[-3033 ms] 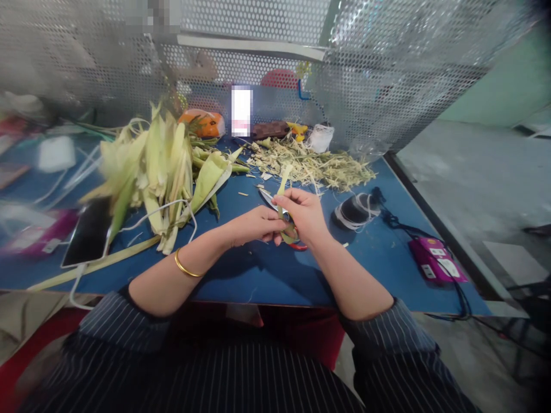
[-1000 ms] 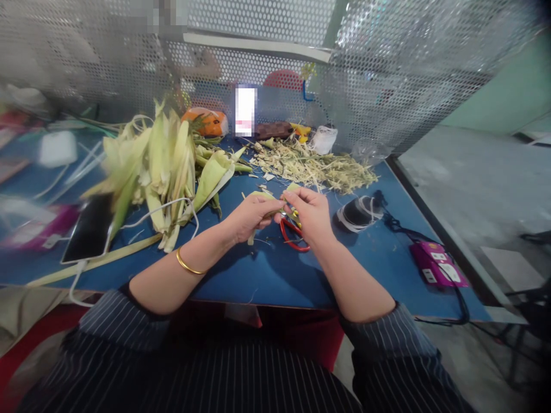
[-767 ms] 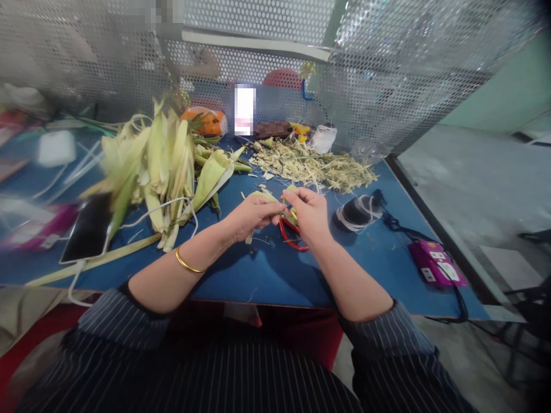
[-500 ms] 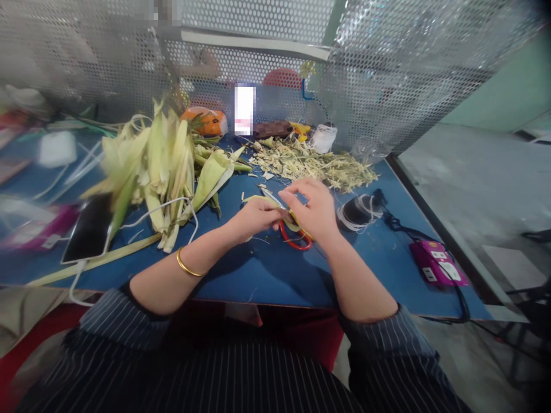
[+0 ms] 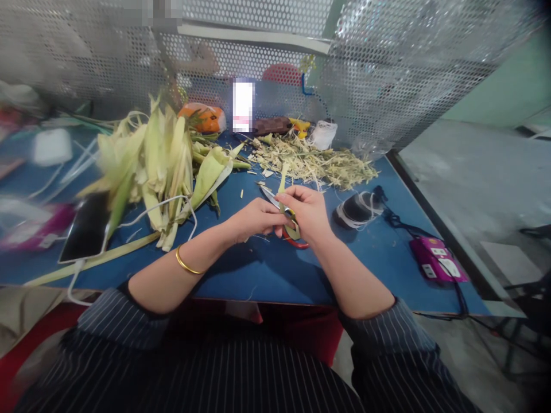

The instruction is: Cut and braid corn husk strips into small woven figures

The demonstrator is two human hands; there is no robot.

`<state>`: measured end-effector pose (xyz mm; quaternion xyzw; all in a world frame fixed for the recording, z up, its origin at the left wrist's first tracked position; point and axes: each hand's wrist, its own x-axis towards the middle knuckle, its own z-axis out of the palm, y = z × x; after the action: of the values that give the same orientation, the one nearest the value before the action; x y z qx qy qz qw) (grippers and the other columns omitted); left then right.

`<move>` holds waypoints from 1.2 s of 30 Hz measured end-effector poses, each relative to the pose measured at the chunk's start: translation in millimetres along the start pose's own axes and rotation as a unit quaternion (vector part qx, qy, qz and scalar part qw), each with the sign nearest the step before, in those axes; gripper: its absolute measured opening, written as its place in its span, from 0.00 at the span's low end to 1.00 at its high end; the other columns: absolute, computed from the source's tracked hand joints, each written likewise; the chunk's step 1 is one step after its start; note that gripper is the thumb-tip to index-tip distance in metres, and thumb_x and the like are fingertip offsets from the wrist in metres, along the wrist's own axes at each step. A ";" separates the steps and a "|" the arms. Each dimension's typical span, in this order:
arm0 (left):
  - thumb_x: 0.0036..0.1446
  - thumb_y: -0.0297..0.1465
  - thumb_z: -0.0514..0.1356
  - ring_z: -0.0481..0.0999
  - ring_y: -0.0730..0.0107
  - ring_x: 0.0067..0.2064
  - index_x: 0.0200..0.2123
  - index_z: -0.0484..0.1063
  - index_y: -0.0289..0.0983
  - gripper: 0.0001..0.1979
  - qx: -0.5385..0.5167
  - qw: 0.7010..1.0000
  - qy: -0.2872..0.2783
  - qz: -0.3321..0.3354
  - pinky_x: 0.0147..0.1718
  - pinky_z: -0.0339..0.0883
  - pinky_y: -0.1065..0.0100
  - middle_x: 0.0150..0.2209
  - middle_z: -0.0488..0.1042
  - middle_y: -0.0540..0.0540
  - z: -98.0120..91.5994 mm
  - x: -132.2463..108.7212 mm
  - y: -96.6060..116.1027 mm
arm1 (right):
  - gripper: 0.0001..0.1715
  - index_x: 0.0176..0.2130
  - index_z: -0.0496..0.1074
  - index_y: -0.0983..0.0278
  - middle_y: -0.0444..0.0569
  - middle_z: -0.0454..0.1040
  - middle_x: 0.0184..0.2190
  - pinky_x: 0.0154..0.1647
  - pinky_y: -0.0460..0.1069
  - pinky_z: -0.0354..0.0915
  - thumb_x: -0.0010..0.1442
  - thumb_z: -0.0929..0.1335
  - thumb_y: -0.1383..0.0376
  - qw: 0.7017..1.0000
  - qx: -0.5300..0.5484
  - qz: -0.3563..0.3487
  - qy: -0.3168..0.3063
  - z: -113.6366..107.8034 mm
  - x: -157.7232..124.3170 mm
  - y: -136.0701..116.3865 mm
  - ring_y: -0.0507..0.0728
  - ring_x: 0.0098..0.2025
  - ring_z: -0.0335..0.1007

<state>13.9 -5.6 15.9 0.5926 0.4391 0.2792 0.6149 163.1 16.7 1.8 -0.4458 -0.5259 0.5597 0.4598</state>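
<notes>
My left hand (image 5: 255, 221) and my right hand (image 5: 309, 213) meet over the front middle of the table. Both are closed, fingertips pinching a narrow pale-green corn husk strip (image 5: 283, 179). One end of the strip sticks up past my right fingers; another part hangs below them. Scissors (image 5: 268, 195) with red and yellow handles lie beneath my hands, blades pointing to the far left, partly hidden by my fingers. Left of my hands is a large heap of corn husks (image 5: 157, 158). Behind them spreads a pile of shredded husk bits (image 5: 310, 160).
A string-wrapped dark spool (image 5: 358, 211) and a purple box (image 5: 437, 261) with a black cord lie to the right. On the left are a phone (image 5: 85, 229) and its white cable. An orange packet (image 5: 206, 117) and a perforated metal screen (image 5: 258, 51) stand behind.
My right hand has come down from raised, loosely spread fingers into a pinch beside my left. The husk strip, which pointed left before, now points up and away.
</notes>
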 end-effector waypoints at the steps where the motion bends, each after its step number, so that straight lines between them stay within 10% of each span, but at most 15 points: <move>1: 0.52 0.36 0.65 0.58 0.82 0.19 0.19 0.76 0.34 0.14 -0.001 1.000 -0.003 0.000 0.21 0.52 0.73 0.18 0.70 0.50 0.4 0.4 -1.2 | 0.13 0.25 0.70 0.60 0.38 0.66 0.16 0.14 0.47 0.50 0.53 0.74 0.58 1.000 -0.023 -0.005 -0.003 -0.3 0.2 -0.7 0.47 0.13 0.51; 8: 0.61 0.37 0.58 0.67 0.78 0.23 0.29 0.79 0.34 0.15 -0.165 0.984 0.069 -0.017 0.21 0.55 0.72 0.25 0.76 0.45 -2.0 7.4 -2.9 | 0.12 0.34 0.77 0.61 0.47 0.79 0.36 0.44 0.51 0.64 0.64 0.66 0.61 0.929 -0.274 -0.239 0.065 -18.4 4.1 -20.6 0.55 0.40 0.73; 18: 0.55 0.29 0.65 0.66 0.81 0.21 0.33 0.81 0.33 0.06 -0.245 0.955 0.164 0.033 0.22 0.56 0.73 0.24 0.74 0.48 -14.7 6.4 4.6 | 0.17 0.25 0.69 0.63 0.41 0.69 0.22 0.32 0.48 0.56 0.62 0.68 0.57 0.916 -0.353 -0.189 -0.033 -23.3 6.0 -18.2 0.51 0.27 0.62; 27: 0.53 0.31 0.68 0.78 0.71 0.37 0.39 0.83 0.36 0.10 -0.305 0.935 0.164 0.083 0.41 0.69 0.68 0.34 0.81 0.44 -15.1 10.2 -1.1 | 0.10 0.35 0.74 0.59 0.49 0.78 0.36 0.49 0.56 0.62 0.65 0.67 0.58 0.818 -0.400 -0.378 0.165 -13.7 -2.2 -11.8 0.59 0.42 0.72; 36: 0.51 0.29 0.67 0.79 0.64 0.47 0.37 0.84 0.36 0.09 -0.295 0.935 0.158 0.121 0.53 0.67 0.62 0.45 0.82 0.41 -8.1 12.0 -4.0 | 0.07 0.32 0.75 0.59 0.47 0.78 0.37 0.47 0.52 0.67 0.61 0.69 0.60 0.926 -0.270 -0.263 0.028 7.3 -6.1 7.7 0.57 0.42 0.74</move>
<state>11.6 8.1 10.2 0.3817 0.3536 0.5578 0.6466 156.6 9.2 -5.5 -0.4142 -0.7423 0.2432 0.4673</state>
